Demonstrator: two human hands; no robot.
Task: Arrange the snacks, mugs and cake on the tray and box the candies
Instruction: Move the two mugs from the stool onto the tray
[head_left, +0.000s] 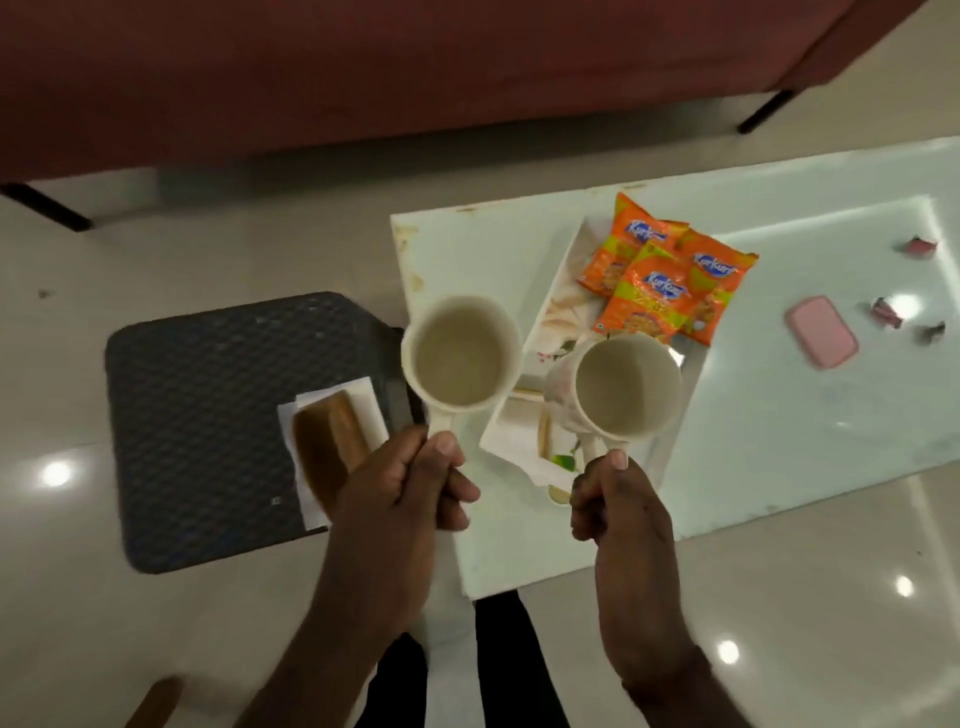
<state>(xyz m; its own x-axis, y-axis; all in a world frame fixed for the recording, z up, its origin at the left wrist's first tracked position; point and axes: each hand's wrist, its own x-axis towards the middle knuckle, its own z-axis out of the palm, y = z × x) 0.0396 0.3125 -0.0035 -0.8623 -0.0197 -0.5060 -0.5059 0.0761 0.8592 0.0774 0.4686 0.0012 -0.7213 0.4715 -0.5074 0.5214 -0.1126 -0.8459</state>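
My left hand (410, 486) grips the handle of a cream mug (460, 356), held in the air over the table's left edge. My right hand (618, 501) grips the handle of a second cream mug (626, 387), which hangs over the near part of the white floral tray (519, 421). Both mugs look empty. Three orange snack packets (667, 273) lie on the tray's far end. A brown cake (327, 441) on white paper rests on the dark stool to the left. A pink box (821, 331) and several wrapped candies (888, 312) lie on the table at the right.
The white glass table (779, 415) stands on a glossy tiled floor. A dark woven stool (218, 415) sits close to its left side. A red sofa (363, 78) with black legs runs along the far side. My dark trouser legs show below the table.
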